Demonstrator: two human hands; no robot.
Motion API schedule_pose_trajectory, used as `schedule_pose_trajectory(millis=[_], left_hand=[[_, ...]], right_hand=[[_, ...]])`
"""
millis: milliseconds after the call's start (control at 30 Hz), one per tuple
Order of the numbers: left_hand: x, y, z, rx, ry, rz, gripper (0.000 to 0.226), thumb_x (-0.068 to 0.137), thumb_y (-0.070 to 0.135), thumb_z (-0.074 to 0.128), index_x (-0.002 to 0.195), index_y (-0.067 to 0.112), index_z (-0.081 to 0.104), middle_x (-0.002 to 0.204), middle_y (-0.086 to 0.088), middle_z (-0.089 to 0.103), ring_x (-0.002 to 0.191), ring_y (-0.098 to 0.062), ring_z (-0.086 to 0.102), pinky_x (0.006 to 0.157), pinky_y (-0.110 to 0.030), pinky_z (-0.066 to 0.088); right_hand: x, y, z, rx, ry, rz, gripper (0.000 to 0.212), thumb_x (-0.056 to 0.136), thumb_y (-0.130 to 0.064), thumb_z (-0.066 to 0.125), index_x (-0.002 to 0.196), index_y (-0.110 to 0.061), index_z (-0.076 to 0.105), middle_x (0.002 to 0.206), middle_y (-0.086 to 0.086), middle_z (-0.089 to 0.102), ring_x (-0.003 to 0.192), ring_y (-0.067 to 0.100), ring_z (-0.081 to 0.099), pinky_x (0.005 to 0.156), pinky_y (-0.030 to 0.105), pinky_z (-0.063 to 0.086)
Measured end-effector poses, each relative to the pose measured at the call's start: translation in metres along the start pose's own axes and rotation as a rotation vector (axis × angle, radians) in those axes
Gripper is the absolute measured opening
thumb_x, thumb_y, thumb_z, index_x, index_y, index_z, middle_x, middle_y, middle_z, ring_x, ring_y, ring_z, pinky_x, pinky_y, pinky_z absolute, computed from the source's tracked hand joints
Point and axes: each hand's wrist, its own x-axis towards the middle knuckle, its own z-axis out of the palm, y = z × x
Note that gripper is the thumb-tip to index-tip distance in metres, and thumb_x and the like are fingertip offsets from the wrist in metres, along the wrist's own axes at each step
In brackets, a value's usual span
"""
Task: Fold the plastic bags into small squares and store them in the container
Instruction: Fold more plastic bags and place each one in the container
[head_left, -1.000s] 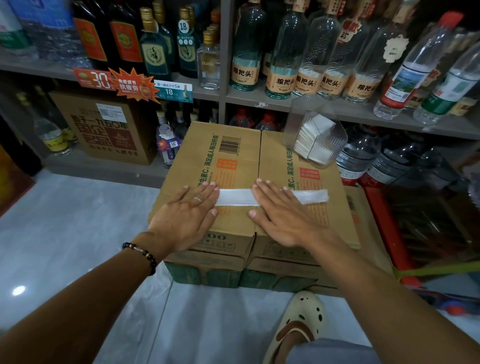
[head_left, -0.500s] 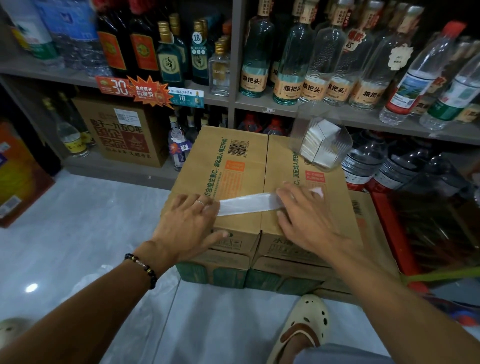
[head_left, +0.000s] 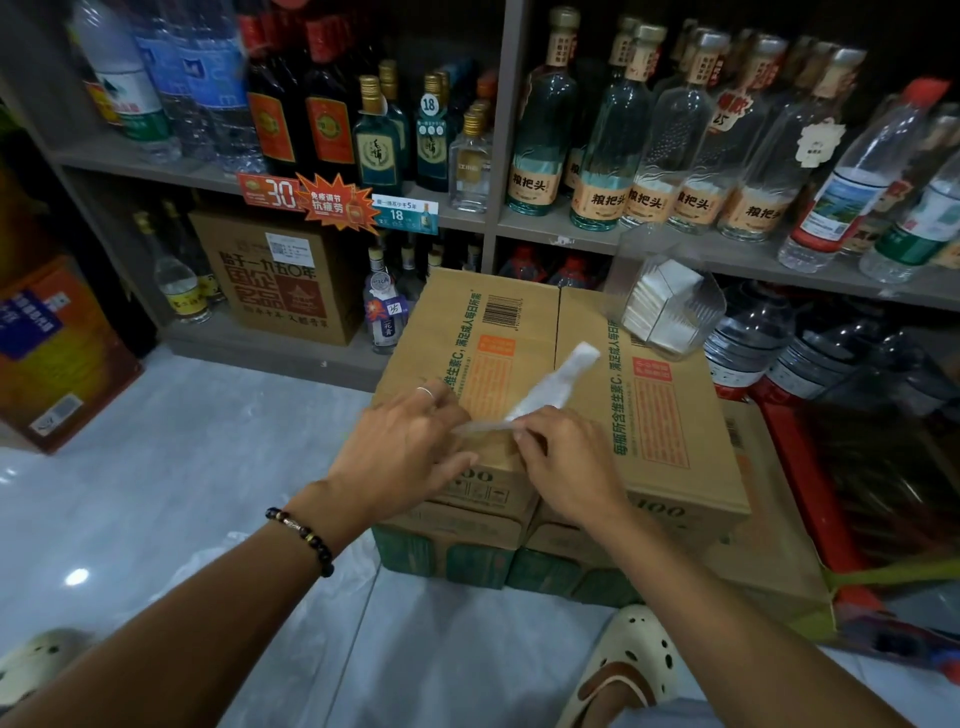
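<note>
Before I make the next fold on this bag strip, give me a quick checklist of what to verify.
1. Left hand pins the strip's near end: ok.
2. Right hand grips the bag strip at the fold point: ok.
3. Strip flat and even: not ok, far end lifted and angled.
4. Bare cardboard box top to press on: ok.
5. Clear container within reach on the box: ok.
6. Room left in container: cannot tell.

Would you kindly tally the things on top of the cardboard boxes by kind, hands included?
Hands: 2, the left hand and the right hand
Plastic bag strip, held by both: 1
Clear container with folded bags inside: 1
Total: 4
</note>
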Motion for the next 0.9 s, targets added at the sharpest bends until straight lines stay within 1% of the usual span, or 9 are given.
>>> schedule_pose_trajectory(millis=[133,233,300,367,433,500,600,733,900], left_hand=[[0.006,-0.012,0.005,0.014,-0.212,-0.06,0.072,0.081,0.042,0.071,0.143,0.023,0.039,0.146,0.001,0.035,0.127,-0.022,0.045,0.102,-0.041,0.044],[0.02,0.0,0.021,0.074,-0.332,0.085,0.093,0.086,0.051,0.061,0.155,0.023,0.005,0.162,-0.001,0.004,0.149,-0.024,0.007,0.121,-0.039,0.013],[0.029,0.012,0.031,0.097,-0.389,0.169,0.098,0.088,0.055,0.057,0.156,0.021,-0.005,0.163,0.0,-0.01,0.149,-0.022,-0.012,0.122,-0.04,-0.001],[0.032,0.017,0.041,0.139,-0.409,0.198,0.095,0.089,0.057,0.053,0.156,0.02,-0.003,0.163,-0.002,-0.009,0.149,-0.022,-0.012,0.122,-0.041,-0.002],[0.03,0.016,0.047,0.19,-0.429,0.194,0.094,0.092,0.059,0.047,0.154,0.019,-0.012,0.164,-0.004,-0.008,0.149,-0.021,-0.012,0.122,-0.042,-0.004],[0.027,0.014,0.051,0.211,-0.426,0.192,0.092,0.094,0.059,0.043,0.151,0.021,-0.018,0.164,-0.004,-0.01,0.15,-0.021,-0.012,0.121,-0.043,-0.005],[0.024,0.008,0.052,0.222,-0.405,0.181,0.088,0.095,0.055,0.043,0.154,0.022,-0.013,0.164,-0.004,-0.01,0.15,-0.022,-0.012,0.119,-0.043,-0.005],[0.016,-0.004,0.049,0.183,-0.359,0.116,0.084,0.094,0.051,0.046,0.156,0.019,-0.002,0.164,-0.006,0.005,0.151,-0.022,-0.001,0.12,-0.043,-0.003],[0.006,-0.022,0.046,0.184,-0.299,0.068,0.082,0.088,0.058,0.04,0.152,0.01,0.024,0.16,-0.012,0.021,0.15,-0.024,0.013,0.12,-0.041,0.003]], right_hand=[[0.005,0.004,-0.031,0.51,-0.335,0.235,0.021,0.098,-0.02,0.061,0.083,-0.02,0.075,0.075,-0.009,0.072,0.072,0.002,0.063,0.071,0.024,0.047],[0.011,0.013,-0.041,0.602,-0.429,0.304,0.015,0.097,-0.021,0.063,0.086,-0.021,0.073,0.076,-0.016,0.073,0.071,-0.005,0.064,0.074,0.023,0.045],[0.014,0.02,-0.042,0.659,-0.456,0.361,0.012,0.096,-0.022,0.063,0.097,-0.019,0.074,0.092,-0.009,0.077,0.088,0.005,0.07,0.088,0.032,0.05],[0.017,0.023,-0.046,0.787,-0.418,0.454,0.015,0.096,-0.017,0.061,0.105,-0.016,0.073,0.1,0.002,0.077,0.099,0.019,0.071,0.096,0.04,0.052],[0.021,0.026,-0.051,0.942,-0.329,0.523,0.016,0.096,-0.013,0.059,0.106,-0.011,0.071,0.101,0.011,0.076,0.102,0.028,0.07,0.096,0.045,0.052],[0.024,0.027,-0.054,1.042,-0.298,0.54,0.016,0.096,-0.012,0.057,0.106,-0.009,0.07,0.099,0.013,0.076,0.096,0.026,0.071,0.086,0.037,0.056],[0.029,0.02,-0.054,0.843,-0.411,0.504,0.017,0.099,-0.017,0.056,0.103,-0.017,0.072,0.089,0.002,0.076,0.073,0.009,0.066,0.062,0.022,0.048],[0.037,0.014,-0.047,0.408,-0.52,0.414,0.024,0.1,-0.031,0.055,0.093,-0.015,0.072,0.084,0.002,0.067,0.072,0.015,0.053,0.067,0.031,0.038],[0.042,0.007,-0.041,0.226,-0.539,0.353,0.029,0.102,-0.032,0.051,0.092,-0.012,0.069,0.086,0.006,0.062,0.075,0.017,0.053,0.069,0.033,0.037]])
